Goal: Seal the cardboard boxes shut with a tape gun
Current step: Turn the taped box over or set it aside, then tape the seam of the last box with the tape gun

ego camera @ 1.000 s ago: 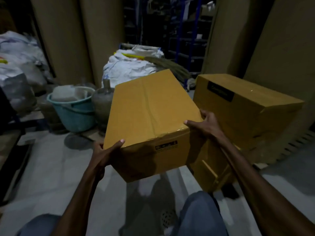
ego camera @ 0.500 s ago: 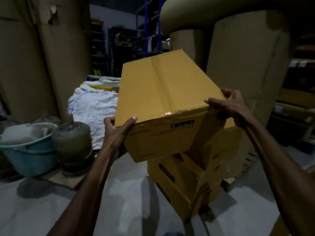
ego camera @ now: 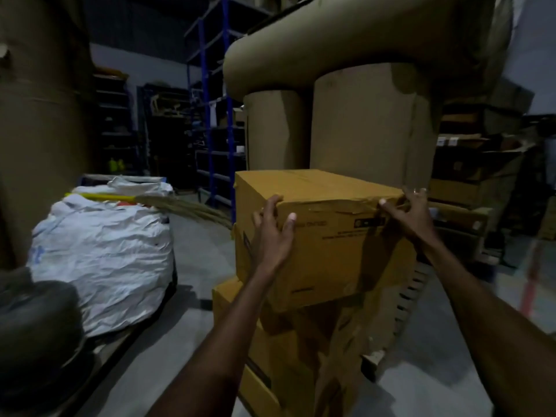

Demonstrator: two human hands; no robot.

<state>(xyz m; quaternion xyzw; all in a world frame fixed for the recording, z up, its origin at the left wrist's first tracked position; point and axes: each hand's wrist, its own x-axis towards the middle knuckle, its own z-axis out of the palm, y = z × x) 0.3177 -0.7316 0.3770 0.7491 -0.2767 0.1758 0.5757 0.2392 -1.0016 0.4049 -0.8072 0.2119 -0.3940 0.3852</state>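
A taped yellow-brown cardboard box (ego camera: 328, 248) sits on top of a stack of similar boxes (ego camera: 270, 350) in the middle of the view. My left hand (ego camera: 272, 233) grips its near left corner, thumb on the front face and fingers around the side. At the near right top corner my right hand (ego camera: 406, 213) holds the box with fingers spread over the tape. A strip of clear tape runs along the top seam and down the front. No tape gun is in view.
A large white woven sack (ego camera: 105, 260) with a broom (ego camera: 168, 203) across it lies to the left. Tall brown paper rolls (ego camera: 370, 121) stand just behind the stack. Blue shelving (ego camera: 210, 115) fills the back. A dark round object (ego camera: 33, 320) sits at lower left.
I have raised the box from my lap height and set it on top of the stack to the right. Both hands stayed on its near corners while the view turned right and up.
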